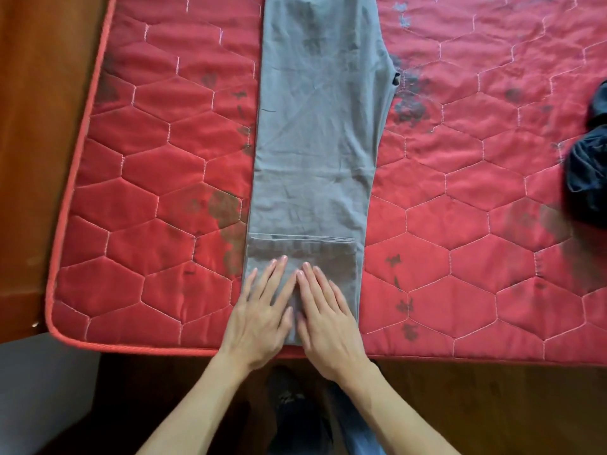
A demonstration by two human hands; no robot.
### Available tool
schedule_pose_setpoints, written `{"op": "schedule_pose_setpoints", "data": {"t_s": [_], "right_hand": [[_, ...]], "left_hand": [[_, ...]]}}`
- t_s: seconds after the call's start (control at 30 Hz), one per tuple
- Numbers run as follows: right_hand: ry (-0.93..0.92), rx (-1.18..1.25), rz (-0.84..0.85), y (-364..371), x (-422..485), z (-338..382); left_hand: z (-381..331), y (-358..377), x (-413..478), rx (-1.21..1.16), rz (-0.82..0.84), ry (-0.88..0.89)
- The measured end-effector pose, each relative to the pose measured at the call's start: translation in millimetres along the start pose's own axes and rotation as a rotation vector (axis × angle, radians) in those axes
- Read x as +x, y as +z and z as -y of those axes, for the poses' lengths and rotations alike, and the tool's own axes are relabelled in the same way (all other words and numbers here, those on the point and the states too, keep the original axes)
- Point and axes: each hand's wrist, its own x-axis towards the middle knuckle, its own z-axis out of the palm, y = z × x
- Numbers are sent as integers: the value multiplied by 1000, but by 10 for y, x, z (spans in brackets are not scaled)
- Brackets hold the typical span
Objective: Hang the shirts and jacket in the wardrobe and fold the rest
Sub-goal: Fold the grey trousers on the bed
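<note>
Grey garment (pixel 315 142) lay lengthwise on the mattress (pixel 147 192), its end folded over at the near edge. Left hand (pixel 259 323) and right hand (pixel 331 326) pressed flat on the fold, fingers straight. Dark cloth (pixel 588 165) lay at the right edge.

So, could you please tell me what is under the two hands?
The left hand and right hand rest flat on the folded-over end of the grey trousers, which lie on the red mattress. The mattress beneath them is covered.
</note>
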Motion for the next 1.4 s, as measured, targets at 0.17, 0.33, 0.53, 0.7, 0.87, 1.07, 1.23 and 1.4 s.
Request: {"op": "schedule_pose_setpoints", "data": {"t_s": [0.17, 0.33, 0.53, 0.7, 0.87, 1.07, 1.23, 1.4], "right_hand": [[180, -122, -47, -70, 2, -258], [407, -52, -73, -185, -171, -327], [439, 341, -91, -346, -444, -179], [679, 621, -69, -498, -505, 16], [691, 639, 94, -734, -545, 32], [599, 755, 59, -983, -915, 110], [573, 916, 42, -1336, -993, 106], [537, 957, 57, -1689, -624, 16]], "left_hand": [[145, -55, -161, -22, -8, -174], [156, -188, -318, -179, -71, -302], [-20, -504, -219, -520, -95, -724], [-60, -620, -220, -742, 109, -960], [-123, -799, -481, -879, 104, -846], [-315, -1217, -834, -845, 187, -661], [-250, -1557, -978, -946, 322, -542], [-145, -1750, -539, -847, 129, -470]]}}
